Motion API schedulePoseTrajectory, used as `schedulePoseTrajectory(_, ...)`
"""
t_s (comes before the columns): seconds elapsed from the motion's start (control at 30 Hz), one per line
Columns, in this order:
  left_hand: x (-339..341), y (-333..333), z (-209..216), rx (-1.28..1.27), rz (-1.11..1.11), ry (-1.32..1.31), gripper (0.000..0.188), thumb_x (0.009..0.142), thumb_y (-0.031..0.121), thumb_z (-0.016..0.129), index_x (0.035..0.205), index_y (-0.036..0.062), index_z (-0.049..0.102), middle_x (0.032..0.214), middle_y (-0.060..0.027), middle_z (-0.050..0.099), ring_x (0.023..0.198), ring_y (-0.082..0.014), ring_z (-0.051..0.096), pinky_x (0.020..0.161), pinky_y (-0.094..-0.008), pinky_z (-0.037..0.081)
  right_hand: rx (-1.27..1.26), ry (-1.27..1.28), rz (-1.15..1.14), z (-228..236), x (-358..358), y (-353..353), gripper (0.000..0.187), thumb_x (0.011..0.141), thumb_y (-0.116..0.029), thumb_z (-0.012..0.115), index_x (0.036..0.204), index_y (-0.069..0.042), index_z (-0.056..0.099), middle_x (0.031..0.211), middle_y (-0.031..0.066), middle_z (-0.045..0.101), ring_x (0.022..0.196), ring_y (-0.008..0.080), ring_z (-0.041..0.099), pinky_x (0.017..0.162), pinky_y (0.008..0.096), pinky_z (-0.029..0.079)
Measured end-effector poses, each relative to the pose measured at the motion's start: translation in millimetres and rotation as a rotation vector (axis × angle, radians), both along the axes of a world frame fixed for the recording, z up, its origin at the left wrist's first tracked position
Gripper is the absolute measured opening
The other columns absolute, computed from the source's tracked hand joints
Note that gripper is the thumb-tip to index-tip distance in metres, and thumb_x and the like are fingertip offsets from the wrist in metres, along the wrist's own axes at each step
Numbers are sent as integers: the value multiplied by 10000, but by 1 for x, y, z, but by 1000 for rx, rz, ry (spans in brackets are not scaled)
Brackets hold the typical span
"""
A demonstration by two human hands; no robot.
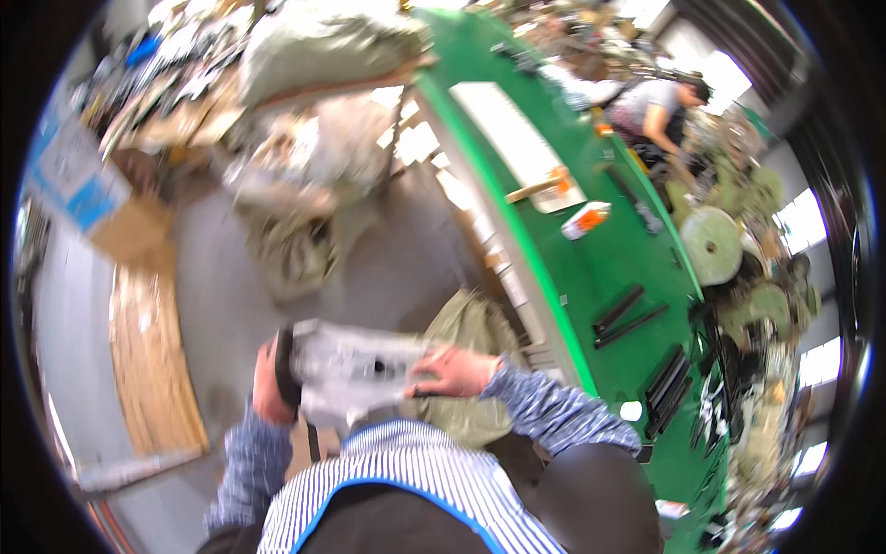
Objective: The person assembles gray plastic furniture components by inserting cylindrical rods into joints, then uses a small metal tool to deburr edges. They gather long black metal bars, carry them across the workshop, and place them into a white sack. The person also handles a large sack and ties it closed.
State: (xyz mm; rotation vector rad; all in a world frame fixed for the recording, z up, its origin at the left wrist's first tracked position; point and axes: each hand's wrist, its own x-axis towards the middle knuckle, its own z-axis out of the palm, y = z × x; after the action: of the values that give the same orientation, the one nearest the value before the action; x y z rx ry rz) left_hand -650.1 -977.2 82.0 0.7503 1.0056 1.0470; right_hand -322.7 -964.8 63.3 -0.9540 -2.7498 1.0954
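In front of my striped apron [397, 462], both hands hold a clear plastic bag [351, 369] stretched between them. It is blurred, with a small dark spot near its middle. My left hand [269, 388] is closed at its left end, around a black strip-like part [286, 369] whose kind I cannot make out. My right hand [457, 371] grips the bag's right side, fingers bent over the plastic. What lies inside the bag is too smeared to name.
To my right runs a long green table [544, 249] with black bars [669, 392], a white board [512, 138] and a white-orange bottle [587, 220]. A person [646, 115] works beyond it. Olive sacks [471, 332], a cardboard box [134, 231] and a wooden board [152, 369] surround me.
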Motion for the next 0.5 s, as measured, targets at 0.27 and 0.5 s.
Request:
schedulePoseTrajectory(0.27, -99, 47, -13, 814, 147, 1165, 684, 844, -51, 599, 1488, 17, 378, 1059, -139, 640, 897, -270, 616, 810, -356, 522, 554, 117, -134, 28, -75, 82, 139, 791, -157, 719, 925, -176, 691, 931, 31, 623, 1034, 289, 565, 1029, 498, 397)
schedulePoseTrajectory(0.5, -117, 133, -3, 546, 121, 1053, 481, 1011, 163, 553, 1459, 36, 433, 1065, -94, 591, 841, -166, 580, 729, -291, 514, 460, 300, -160, -12, -93, 203, 163, 764, -204, 769, 904, -157, 699, 977, 30, 643, 1105, 317, 544, 1062, 559, 341)
